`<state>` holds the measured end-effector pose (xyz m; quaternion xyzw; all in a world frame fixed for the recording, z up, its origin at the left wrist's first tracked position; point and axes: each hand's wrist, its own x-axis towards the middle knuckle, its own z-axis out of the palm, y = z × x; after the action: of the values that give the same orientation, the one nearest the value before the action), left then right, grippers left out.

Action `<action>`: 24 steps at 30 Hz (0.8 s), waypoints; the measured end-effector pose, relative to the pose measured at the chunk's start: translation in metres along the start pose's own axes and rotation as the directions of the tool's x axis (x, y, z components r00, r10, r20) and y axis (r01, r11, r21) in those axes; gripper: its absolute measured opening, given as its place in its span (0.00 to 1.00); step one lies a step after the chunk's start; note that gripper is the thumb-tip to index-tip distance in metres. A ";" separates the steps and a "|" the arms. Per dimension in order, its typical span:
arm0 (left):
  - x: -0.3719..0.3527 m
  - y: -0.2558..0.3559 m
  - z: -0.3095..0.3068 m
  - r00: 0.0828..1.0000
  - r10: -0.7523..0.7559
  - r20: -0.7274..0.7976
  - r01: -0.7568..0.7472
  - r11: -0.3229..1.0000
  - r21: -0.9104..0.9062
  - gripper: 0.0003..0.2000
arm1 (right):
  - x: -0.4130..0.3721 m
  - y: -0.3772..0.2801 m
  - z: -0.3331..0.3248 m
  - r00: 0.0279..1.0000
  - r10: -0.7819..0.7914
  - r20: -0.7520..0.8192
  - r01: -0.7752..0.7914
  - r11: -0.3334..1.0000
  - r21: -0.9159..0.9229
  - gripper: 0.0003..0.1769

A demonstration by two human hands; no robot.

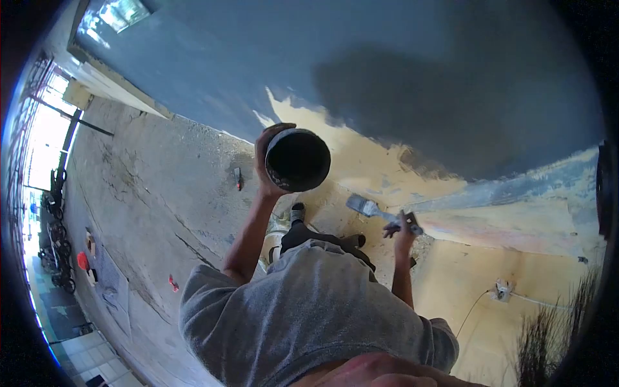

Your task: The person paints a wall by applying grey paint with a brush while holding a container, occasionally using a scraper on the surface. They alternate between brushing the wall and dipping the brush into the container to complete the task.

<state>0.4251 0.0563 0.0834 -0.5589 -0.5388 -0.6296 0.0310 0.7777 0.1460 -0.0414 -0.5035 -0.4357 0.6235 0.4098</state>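
Note:
My left hand (263,155) grips a round, dark paint container (284,182) by its side, fingers wrapped around its wall. Its mouth faces me, and the dark inside does not show how much paint it holds. In my right hand (403,232) is a paintbrush (367,206), held by its handle with the grey-stained bristles pointing left. The bristles appear apart from the wall. Ahead stands a wall coated in blue-grey paint (245,58), with a ragged edge above a cream unpainted strip (351,155).
A small red-handled tool (238,180) and another red item (173,283) lie on the concrete floor (148,193). A whitish bucket (271,245) stands by my legs. Wires hang from a wall outlet (502,290) at right. Motorcycles (58,251) are parked far left.

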 end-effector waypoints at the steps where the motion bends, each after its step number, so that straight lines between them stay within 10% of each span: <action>1: 0.008 -0.007 -0.011 0.998 0.051 -0.034 -0.052 0.998 -0.034 0.47 | 0.000 -0.023 0.013 0.996 -0.071 0.059 0.072 0.997 -0.008 0.13; 5: 0.032 -0.029 -0.057 0.986 0.118 -0.116 -0.126 0.990 -0.057 0.46 | -0.021 -0.125 0.036 0.944 -0.317 0.092 0.261 0.887 0.380 0.19; 6: 0.034 -0.035 -0.068 0.991 0.061 -0.121 -0.061 0.998 0.000 0.46 | -0.021 -0.134 0.043 0.706 -0.699 -0.109 0.699 0.713 -0.047 0.19; 7: 0.037 -0.043 -0.078 0.988 0.072 -0.138 -0.075 0.997 -0.014 0.46 | -0.021 -0.142 0.055 0.280 -0.956 -0.089 0.815 0.286 -0.503 0.20; 9: 0.039 -0.060 -0.096 0.987 -0.087 -0.136 0.076 0.994 -0.083 0.46 | -0.054 -0.182 0.087 0.558 -0.703 -0.441 0.737 0.664 -0.125 0.20; 10: 0.043 -0.067 -0.103 0.984 -0.083 -0.159 0.063 0.990 -0.129 0.47 | -0.062 -0.197 0.098 0.543 -0.710 -0.449 0.743 0.655 -0.138 0.20; 12: 0.045 -0.083 -0.112 0.989 -0.074 -0.130 0.050 0.983 -0.176 0.48 | -0.073 -0.215 0.112 0.575 -0.817 -0.052 0.736 0.488 0.470 0.20; 15: 0.040 -0.103 -0.116 0.992 -0.112 -0.058 0.089 0.948 -0.307 0.48 | -0.082 -0.224 0.157 0.313 -0.926 0.209 0.906 0.357 0.228 0.16; 21: 0.013 -0.138 -0.108 0.918 -0.124 0.377 0.265 0.899 -0.349 0.49 | -0.104 -0.254 0.285 0.646 -0.422 0.636 0.701 0.657 -0.277 0.05; 22: 0.008 -0.130 -0.097 0.896 -0.144 0.420 0.361 0.788 -0.499 0.46 | -0.091 -0.251 0.294 0.509 -0.346 0.788 0.794 0.543 -0.274 0.06; 24: -0.013 -0.128 -0.095 0.878 -0.163 0.451 0.382 0.806 -0.452 0.43 | -0.093 -0.244 0.321 0.529 -0.205 0.824 0.782 0.495 -0.379 0.11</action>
<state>0.2841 0.0345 0.0107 -0.5742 -0.4156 -0.6263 -0.3245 0.4942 0.0854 0.2533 -0.1864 -0.8946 0.3735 0.1596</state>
